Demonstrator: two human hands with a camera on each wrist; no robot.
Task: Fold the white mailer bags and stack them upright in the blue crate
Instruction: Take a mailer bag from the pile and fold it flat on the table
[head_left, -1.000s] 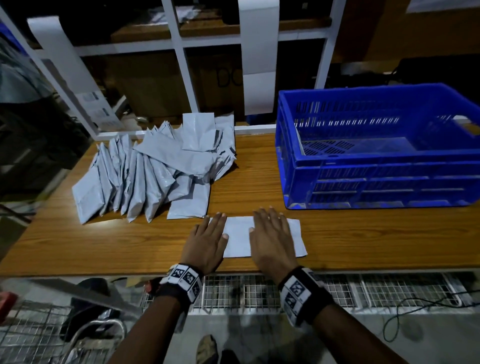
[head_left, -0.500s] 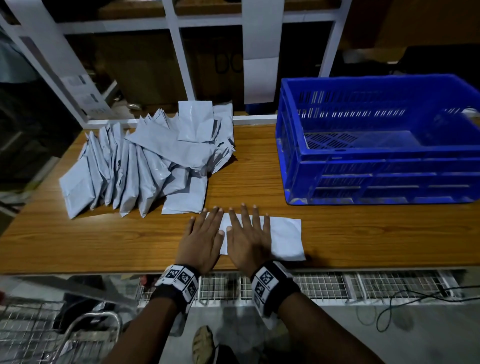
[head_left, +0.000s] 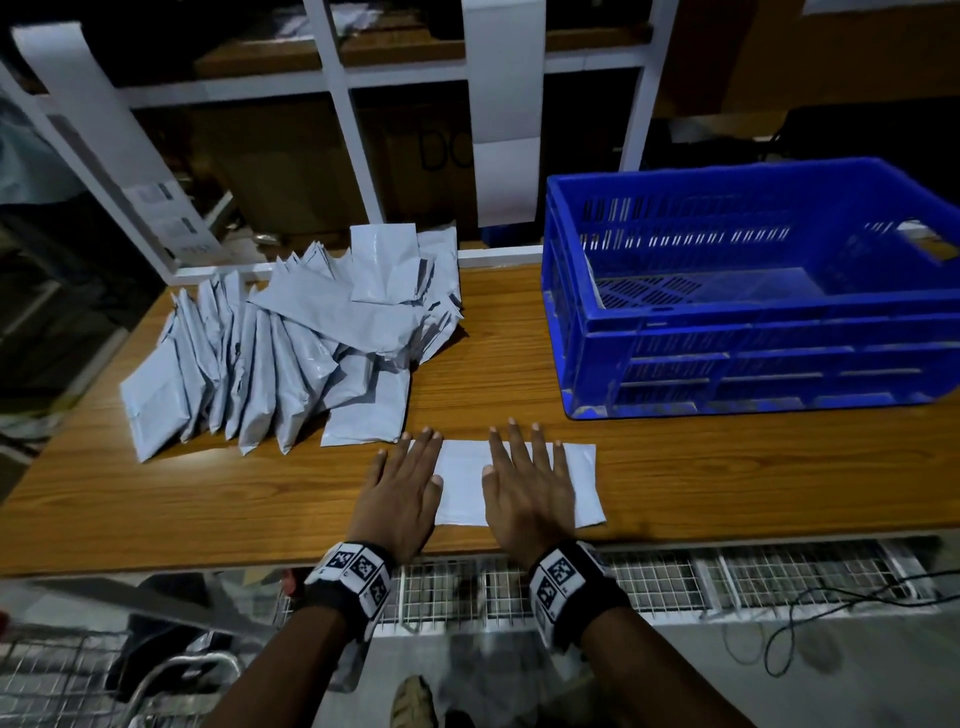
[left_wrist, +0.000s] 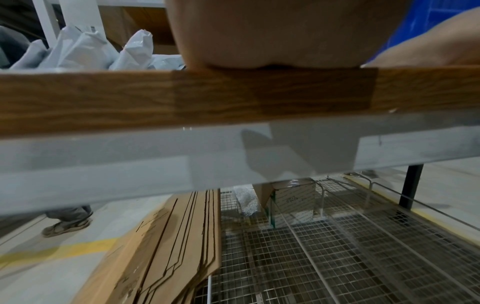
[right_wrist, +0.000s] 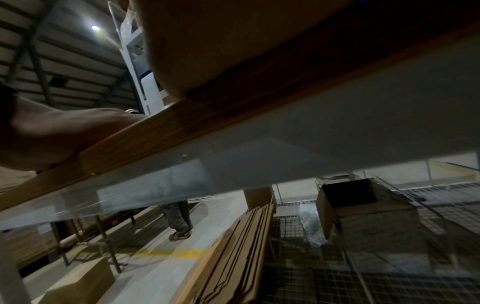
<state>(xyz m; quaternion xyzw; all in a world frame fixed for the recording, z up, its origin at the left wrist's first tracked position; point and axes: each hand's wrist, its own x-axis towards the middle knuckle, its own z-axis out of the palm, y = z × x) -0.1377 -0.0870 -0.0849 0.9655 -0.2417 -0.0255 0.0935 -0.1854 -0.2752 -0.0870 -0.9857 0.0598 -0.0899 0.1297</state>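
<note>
Left hand (head_left: 400, 493) and right hand (head_left: 527, 491) press straight, spread fingers flat on a folded white mailer bag (head_left: 462, 483) at the table's (head_left: 727, 467) front edge; bag pile (head_left: 291, 353) back-left, blue crate (head_left: 753, 332) back-right.

The bench (head_left: 675, 467) is seen from above and close behind its near edge in the head view, which is aimed forward and down. The two wrist views are set low at that same edge, facing forward along its wooden lip (left_wrist: 103, 98) and under it to the wire racking (left_wrist: 324, 257) and flat cardboard (right_wrist: 241, 246) below, which both wrist views share.
</note>
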